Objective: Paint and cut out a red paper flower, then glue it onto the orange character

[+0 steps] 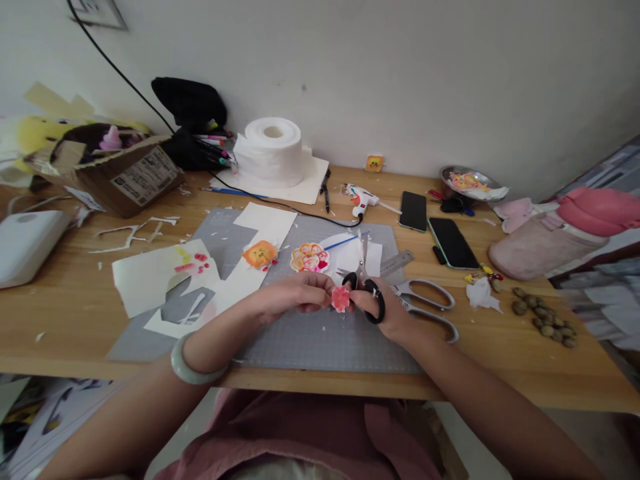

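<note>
Pink paper flower [341, 298] sits pinched in our left hand [295, 297]; at its 3 o'clock, our right hand [383, 310] grasps black scissors [367, 287] over the worktop [75, 320].

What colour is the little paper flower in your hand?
Pink, with a reddish middle: the paper flower, seen from the head camera.

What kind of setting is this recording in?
Most likely a home craft desk against a wall: a grey cutting mat, a glue gun and paper scraps lie around, while the hands cut a small pink paper piece with black-handled scissors.
</note>
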A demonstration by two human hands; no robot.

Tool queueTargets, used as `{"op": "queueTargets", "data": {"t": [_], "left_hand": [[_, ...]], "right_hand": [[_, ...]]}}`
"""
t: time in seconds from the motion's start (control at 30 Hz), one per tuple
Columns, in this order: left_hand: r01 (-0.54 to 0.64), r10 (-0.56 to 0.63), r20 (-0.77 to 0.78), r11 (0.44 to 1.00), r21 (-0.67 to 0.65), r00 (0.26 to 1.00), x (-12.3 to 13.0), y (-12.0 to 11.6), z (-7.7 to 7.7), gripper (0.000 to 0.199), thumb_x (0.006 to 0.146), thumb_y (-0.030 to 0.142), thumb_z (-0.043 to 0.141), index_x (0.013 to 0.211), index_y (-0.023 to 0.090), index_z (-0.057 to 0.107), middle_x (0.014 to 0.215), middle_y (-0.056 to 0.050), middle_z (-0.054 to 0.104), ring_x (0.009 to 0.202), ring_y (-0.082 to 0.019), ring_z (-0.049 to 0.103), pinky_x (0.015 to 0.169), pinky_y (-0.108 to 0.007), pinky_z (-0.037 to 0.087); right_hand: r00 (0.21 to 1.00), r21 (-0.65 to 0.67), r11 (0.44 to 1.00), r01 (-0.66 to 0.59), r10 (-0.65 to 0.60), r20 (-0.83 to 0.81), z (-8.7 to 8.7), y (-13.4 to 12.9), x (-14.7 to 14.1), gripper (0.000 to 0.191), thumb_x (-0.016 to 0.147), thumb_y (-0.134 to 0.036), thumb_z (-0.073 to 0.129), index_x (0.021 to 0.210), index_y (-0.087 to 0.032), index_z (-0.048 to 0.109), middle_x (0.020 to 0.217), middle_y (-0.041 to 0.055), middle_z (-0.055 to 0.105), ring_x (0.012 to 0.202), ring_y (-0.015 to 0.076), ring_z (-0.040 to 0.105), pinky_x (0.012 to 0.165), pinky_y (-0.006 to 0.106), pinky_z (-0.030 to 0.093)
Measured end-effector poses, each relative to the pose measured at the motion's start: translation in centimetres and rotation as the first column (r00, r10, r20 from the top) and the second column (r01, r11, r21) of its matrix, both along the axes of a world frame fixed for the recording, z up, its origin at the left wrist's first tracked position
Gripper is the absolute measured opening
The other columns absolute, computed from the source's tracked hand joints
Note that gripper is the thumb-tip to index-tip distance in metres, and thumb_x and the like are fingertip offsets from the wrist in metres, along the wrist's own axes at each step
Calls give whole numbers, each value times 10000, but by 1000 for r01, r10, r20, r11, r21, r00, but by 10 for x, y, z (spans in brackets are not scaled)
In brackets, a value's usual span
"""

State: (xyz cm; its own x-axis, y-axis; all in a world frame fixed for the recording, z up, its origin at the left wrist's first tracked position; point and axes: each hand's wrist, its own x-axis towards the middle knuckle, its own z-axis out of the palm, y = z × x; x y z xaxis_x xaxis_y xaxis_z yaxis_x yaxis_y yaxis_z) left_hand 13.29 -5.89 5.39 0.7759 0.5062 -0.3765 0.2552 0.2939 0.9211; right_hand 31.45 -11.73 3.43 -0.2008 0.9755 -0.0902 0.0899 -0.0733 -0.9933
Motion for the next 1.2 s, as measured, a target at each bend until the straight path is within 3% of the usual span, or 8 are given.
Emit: {"op": "queueTargets", "data": {"t": [0.23,0.47,0.6,0.73,0.97,1.1,1.2], "left_hand": [[41,-41,41,999,-1,998,3,-2,-12,251,601,304,699,791,155,629,717,31,567,667,-121,465,593,-230,310],[23,-24,85,1000,10,996,8,-3,-15,248,613,306,698,796,151,637,742,24,598,726,-138,506,668,-247,360],[7,-9,88,1000,25,996,7,-2,-14,262,630,326,698,803,139,640,729,23,590,679,-117,478,618,-233,328],[-26,22,82,999,44,996,5,-1,-14,203,662,314,681,768,153,621,634,61,512,545,-83,353,510,-235,231],[-84,81,117,996,20,990,4,-2,-10,102,636,246,606,700,167,600,642,38,538,525,-83,337,480,-238,231],[-165,165,155,986,-14,974,1,1,-6,110,625,238,574,592,192,481,513,69,410,487,-81,320,464,-228,233],[-207,213,177,977,-49,961,-2,5,-3,148,595,239,562,557,199,425,482,73,374,454,-69,295,439,-223,214]], "right_hand": [[993,61,991,119,-119,-5,1,-2,-3,203,670,-426,591,650,-232,534,589,4,521,582,168,450,560,306,373],[990,93,986,141,-143,12,2,-5,-5,226,696,-445,599,654,-239,515,590,4,506,581,170,447,568,314,403],[989,88,985,145,-147,8,-1,-4,-5,245,703,-459,607,640,-247,501,591,13,509,586,177,453,586,327,414],[991,81,987,136,-137,6,0,-4,-5,260,716,-470,603,627,-251,496,595,18,501,596,185,460,601,337,413],[998,64,996,58,-58,-4,0,-3,-4,306,757,-490,563,597,-240,492,610,19,516,645,190,495,669,338,410],[995,-6,996,-93,93,-29,2,-3,-2,316,772,-487,431,654,-206,517,602,15,530,635,173,512,669,324,418],[971,-58,970,-238,237,-20,8,-3,0,297,760,-457,439,695,-186,540,637,15,560,623,154,517,638,302,418]]}}
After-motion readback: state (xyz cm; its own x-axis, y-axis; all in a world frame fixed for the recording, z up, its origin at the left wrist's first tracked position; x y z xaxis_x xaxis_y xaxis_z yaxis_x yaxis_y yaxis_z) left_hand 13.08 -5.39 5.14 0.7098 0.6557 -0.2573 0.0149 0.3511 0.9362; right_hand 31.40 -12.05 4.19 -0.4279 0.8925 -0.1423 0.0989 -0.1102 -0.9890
